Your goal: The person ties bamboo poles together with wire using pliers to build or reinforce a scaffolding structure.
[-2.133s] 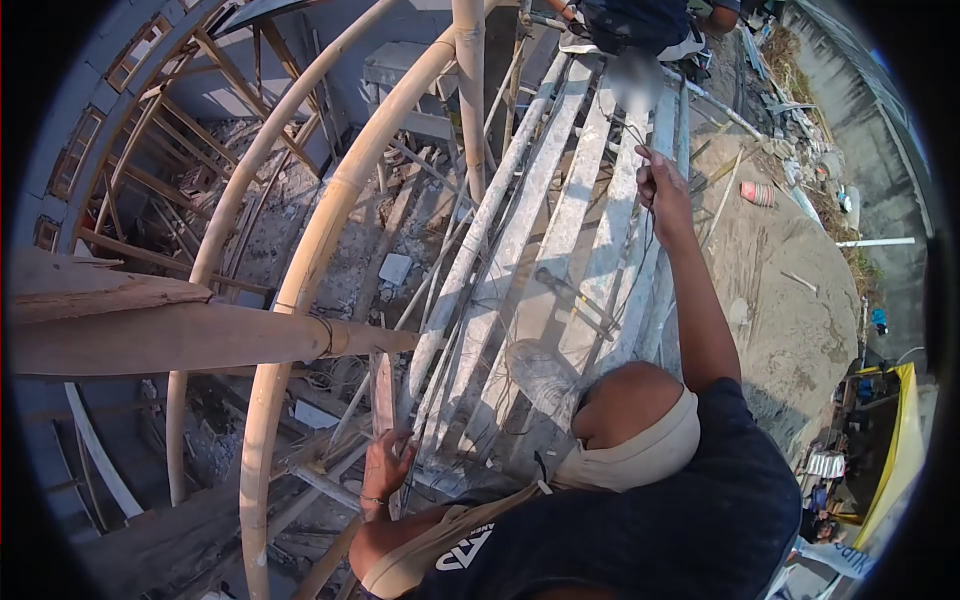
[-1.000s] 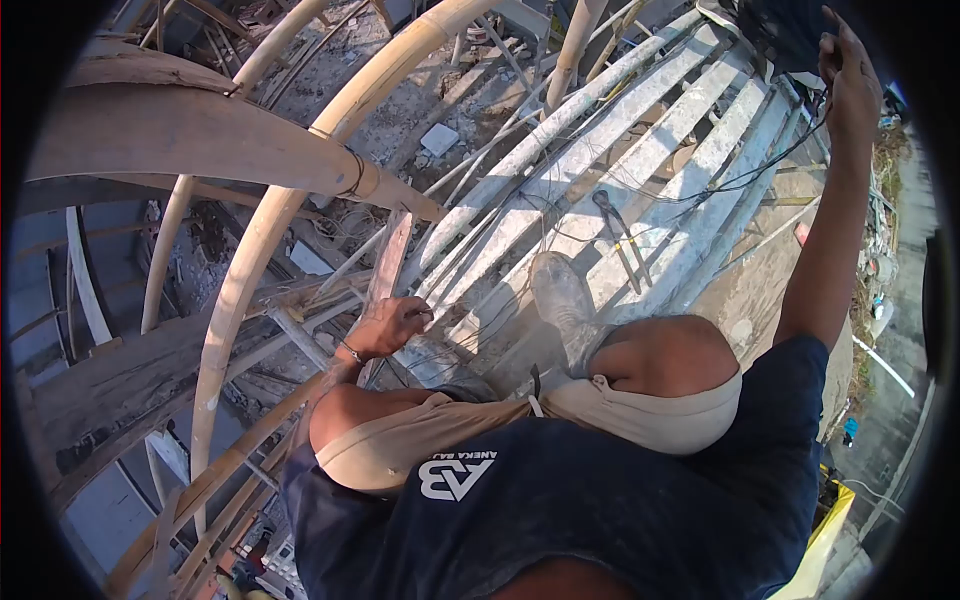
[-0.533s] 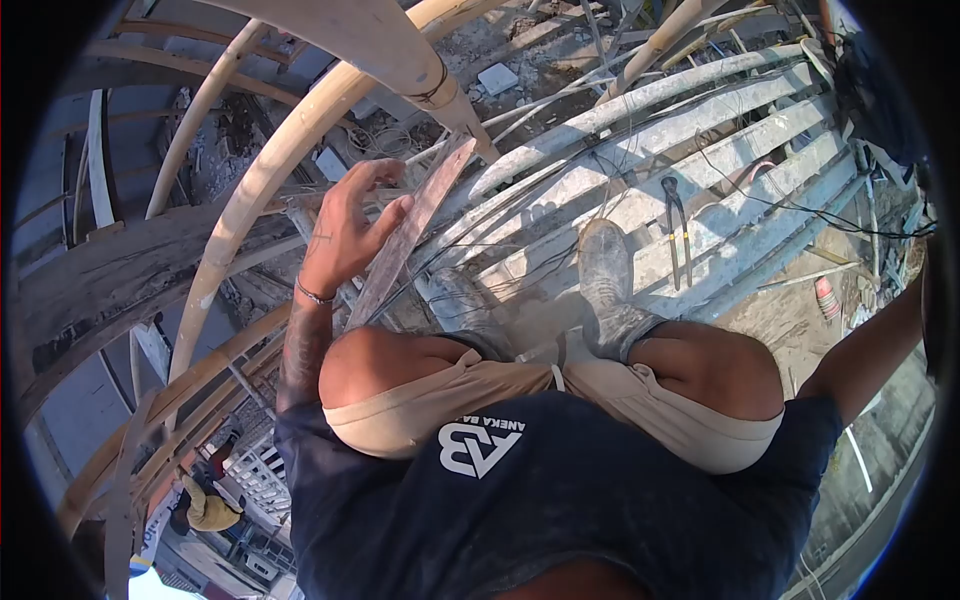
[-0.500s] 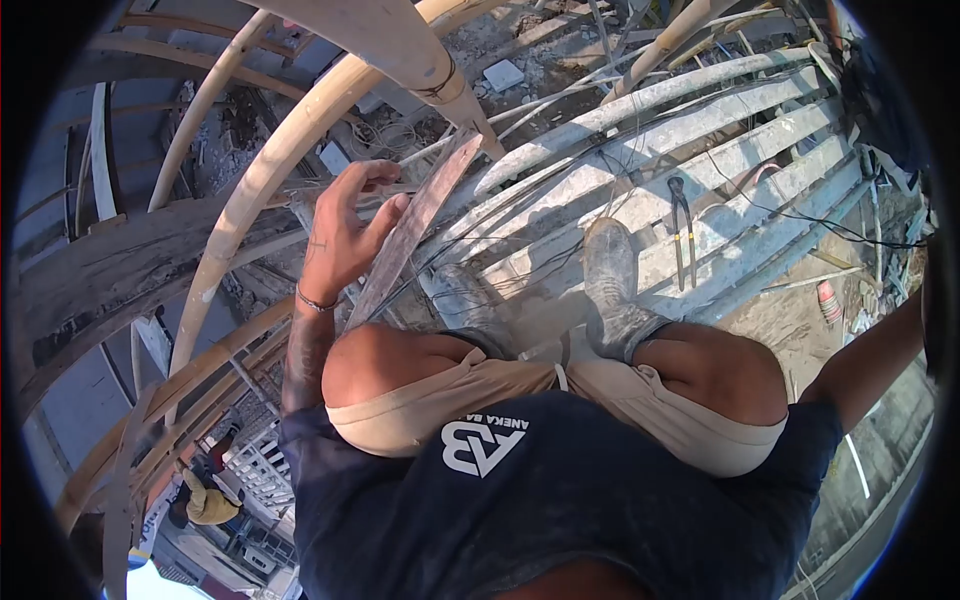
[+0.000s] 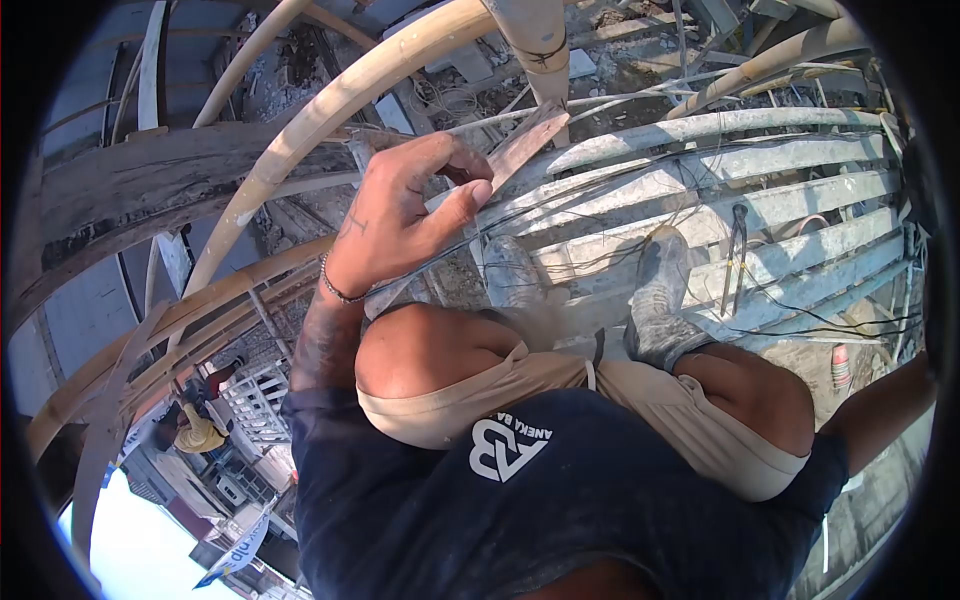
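My left hand [image 5: 405,205] is raised in front of my left knee, over a rough wooden plank [image 5: 530,145]. Its fingers are curled, with a small gap between thumb and fingertips, and nothing shows in them. Part of the plank is hidden behind the hand. My right arm [image 5: 885,410] stretches to the right edge, where the hand is lost in the dark border. A pair of pincers [image 5: 736,255] with yellow-and-black handles lies on the whitish slats [image 5: 780,180] beyond my right foot. Thin dark wires [image 5: 660,185] run loosely across these slats.
I squat with my boots [image 5: 660,290] on the slats. A curved-looking pole [image 5: 330,110] and a thick bamboo post [image 5: 540,55] rise ahead and left. A dark beam [image 5: 180,175] spans the left side. Far below, a person in a yellow top [image 5: 198,430] is near a white rack [image 5: 262,395].
The view has shifted, so the slats and pincers sit further right and lower. My left hand has come nearer the plank's upper end, its thumb and fingertips closer together.
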The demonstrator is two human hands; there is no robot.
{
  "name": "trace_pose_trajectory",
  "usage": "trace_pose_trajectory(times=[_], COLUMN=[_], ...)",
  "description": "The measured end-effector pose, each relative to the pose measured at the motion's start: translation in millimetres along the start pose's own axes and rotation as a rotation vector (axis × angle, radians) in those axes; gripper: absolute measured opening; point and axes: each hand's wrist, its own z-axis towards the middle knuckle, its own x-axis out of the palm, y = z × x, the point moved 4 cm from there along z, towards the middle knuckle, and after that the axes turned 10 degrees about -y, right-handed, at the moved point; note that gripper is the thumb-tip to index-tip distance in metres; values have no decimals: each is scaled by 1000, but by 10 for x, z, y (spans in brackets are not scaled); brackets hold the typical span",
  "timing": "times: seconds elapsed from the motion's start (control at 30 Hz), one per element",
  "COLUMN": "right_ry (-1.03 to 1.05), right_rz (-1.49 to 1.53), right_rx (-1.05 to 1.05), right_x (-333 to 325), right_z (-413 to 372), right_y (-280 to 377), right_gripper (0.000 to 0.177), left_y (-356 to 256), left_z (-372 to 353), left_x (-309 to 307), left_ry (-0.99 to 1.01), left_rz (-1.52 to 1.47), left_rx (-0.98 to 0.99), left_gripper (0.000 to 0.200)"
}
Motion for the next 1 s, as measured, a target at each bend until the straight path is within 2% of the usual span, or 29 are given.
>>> trace_pose_trajectory(times=[0.03, 0.1, 0.17, 0.27, 0.3, 0.37, 0.43, 0.47, 0.5, 0.57, 0.67, 0.7, 0.73, 0.77, 0.8, 0.87, 1.0], right_ry=[11, 41, 80, 152, 180, 250, 359, 419, 515, 710, 868, 866, 900, 933, 910, 955, 1031], right_rz=[16, 14, 25, 75, 91, 124, 142, 138, 44, -136, -145, -106, -75, -43, 60, 77, 35], right_rx=[-37, -108, -181, -295, -332, -414, -480, -496, -438, -305, -193, -223, -210, -200, -236, -275, -427], right_x=[52, 2, 20, 79, 79, 103, 177, 231, 319, 461, 635, 675, 691, 716, 729, 753, 898], right_z=[-33, -87, -135, -211, -242, -309, -370, -438, -573, -866, -1221, -1316, -1377, -1428, -1472, -1547, -1824], right_y=[20, 117, 188, 287, 326, 366, 314, 270, 195, 32, 89, 69, 76, 98, 149, 188, 162], right_gripper=[36, 37, 38, 40, 41, 42, 43, 44, 36, 32, 31, 29, 28, 27, 25, 21, 19], left_y=[182, 620, 1086, 1403, 1340, 1282, 1303, 1275, 1300, 1300, 1175, 1149, 1112, 1107, 1123, 1182, 1439], left_z=[-139, -664, -1162, -1809, -1794, -1701, -1589, -1508, -1457, -1425, -1309, -1261, -1235, -1215, -1196, -1195, -1249], left_x=[0, -6, 205, 672, 815, 994, 1184, 1176, 1162, 1136, 980, 926, 878, 880, 871, 905, 945], left_ry=[-42, -316, -139, 67, 29, 0, 54, 29, 26, 11, -18, -53, -79, -84, -145, -256, -251], left_rz=[13, -74, -240, 129, 229, 308, 372, 356, 346, 164, 10, -94, -134, -130, -277, -598, -495], left_rx=[-134, -452, -649, -606, -453, -283, -252, -94, -85, -110, -183, -189, -347, -344, -400, -495, -544], left_gripper=[19, 16, 19, 24, 26, 28, 28, 20, 20, 17, 16, 15, 23, 23, 29, 40, 40])
